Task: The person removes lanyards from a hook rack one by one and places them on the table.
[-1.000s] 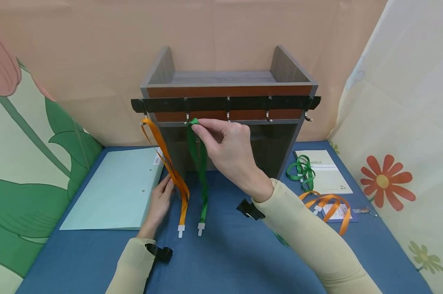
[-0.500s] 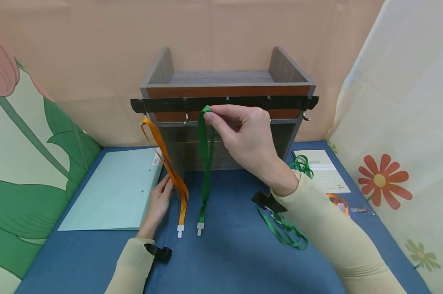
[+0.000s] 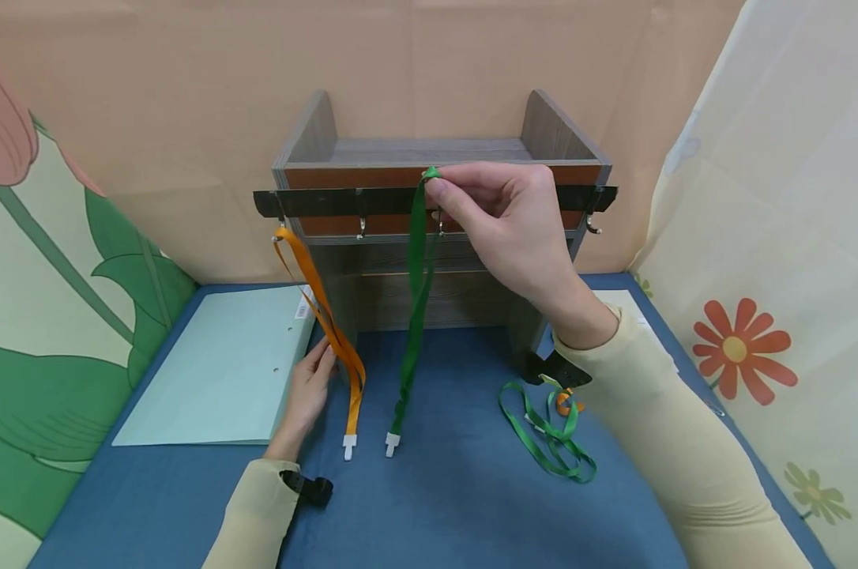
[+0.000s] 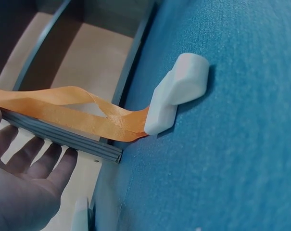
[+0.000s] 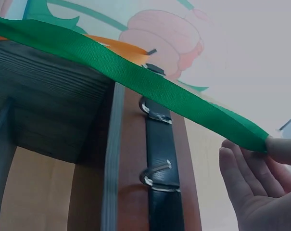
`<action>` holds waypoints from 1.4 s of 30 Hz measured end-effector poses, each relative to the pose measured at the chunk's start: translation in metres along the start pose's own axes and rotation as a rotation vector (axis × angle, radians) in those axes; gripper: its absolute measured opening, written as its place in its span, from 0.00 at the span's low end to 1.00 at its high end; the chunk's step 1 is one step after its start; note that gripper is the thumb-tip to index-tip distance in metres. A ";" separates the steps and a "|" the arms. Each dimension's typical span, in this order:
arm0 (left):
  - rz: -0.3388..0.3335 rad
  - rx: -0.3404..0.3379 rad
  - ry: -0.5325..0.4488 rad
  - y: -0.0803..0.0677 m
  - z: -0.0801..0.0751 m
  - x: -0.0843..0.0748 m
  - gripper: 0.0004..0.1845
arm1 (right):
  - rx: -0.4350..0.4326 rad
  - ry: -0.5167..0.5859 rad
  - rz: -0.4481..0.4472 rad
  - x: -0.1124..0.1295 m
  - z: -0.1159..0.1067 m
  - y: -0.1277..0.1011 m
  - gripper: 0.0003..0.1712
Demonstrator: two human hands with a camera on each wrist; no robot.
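My right hand [image 3: 517, 225] pinches the top of a green lanyard [image 3: 416, 292] between thumb and fingertips. Its loop hangs down to a white clip [image 3: 393, 442]. In the head view, the held end is in front of the black hook rail [image 3: 393, 201], above the middle hook [image 3: 440, 225]. An orange lanyard [image 3: 336, 340] hangs from the leftmost hook. My left hand [image 3: 308, 399] rests low against the shelf's left side panel [image 4: 68, 137], its fingers fairly straight along the outer face. Bare metal hooks [image 5: 157, 172] show along the rail in the right wrist view.
A grey wooden shelf unit [image 3: 443, 308] stands at the back of a blue-covered table [image 3: 457, 506]. A pale blue folder [image 3: 208, 371] lies at left. Another green lanyard [image 3: 564, 442] lies at right, near a bit of orange ribbon [image 3: 566, 401]. My right arm partly covers a notepad [image 3: 624, 300].
My right hand has moved right and upward with the green lanyard, from near the second hook to above the middle one. My left hand has stayed in place.
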State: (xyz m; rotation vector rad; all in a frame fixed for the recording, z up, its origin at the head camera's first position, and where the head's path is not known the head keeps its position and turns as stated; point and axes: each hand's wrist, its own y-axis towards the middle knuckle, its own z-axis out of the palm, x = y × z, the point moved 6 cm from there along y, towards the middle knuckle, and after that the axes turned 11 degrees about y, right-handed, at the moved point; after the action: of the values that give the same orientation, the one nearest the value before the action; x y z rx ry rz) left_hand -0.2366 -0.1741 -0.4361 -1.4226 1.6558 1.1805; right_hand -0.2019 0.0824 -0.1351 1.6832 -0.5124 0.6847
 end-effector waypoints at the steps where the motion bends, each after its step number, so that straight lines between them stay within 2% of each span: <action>1: 0.004 0.000 0.007 0.000 0.000 0.000 0.24 | -0.004 0.026 0.002 0.001 -0.001 0.002 0.08; 8: -0.001 -0.004 -0.006 0.008 0.004 0.029 0.24 | -0.014 0.180 -0.005 0.006 -0.010 0.010 0.06; 10: 0.004 -0.010 0.008 0.008 0.005 0.031 0.25 | -0.020 0.199 0.012 0.006 -0.013 0.012 0.06; 17: 0.013 -0.016 0.004 0.008 0.006 0.030 0.25 | -0.036 0.191 0.039 0.007 -0.025 0.010 0.07; 27: 0.017 -0.010 -0.015 0.008 0.003 0.031 0.25 | -0.127 0.170 0.040 -0.001 -0.049 0.015 0.06; 37: 0.023 -0.021 0.000 0.007 0.004 0.030 0.24 | -0.143 0.149 0.044 0.002 -0.051 0.017 0.06; 42: 0.010 -0.023 0.010 0.007 0.005 0.030 0.25 | -0.135 0.072 0.047 0.004 -0.051 0.011 0.07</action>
State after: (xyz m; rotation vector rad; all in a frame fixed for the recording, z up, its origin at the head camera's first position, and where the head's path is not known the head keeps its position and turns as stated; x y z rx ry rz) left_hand -0.2500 -0.1816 -0.4635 -1.4380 1.6638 1.2029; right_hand -0.2144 0.1298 -0.1176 1.5187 -0.5368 0.7264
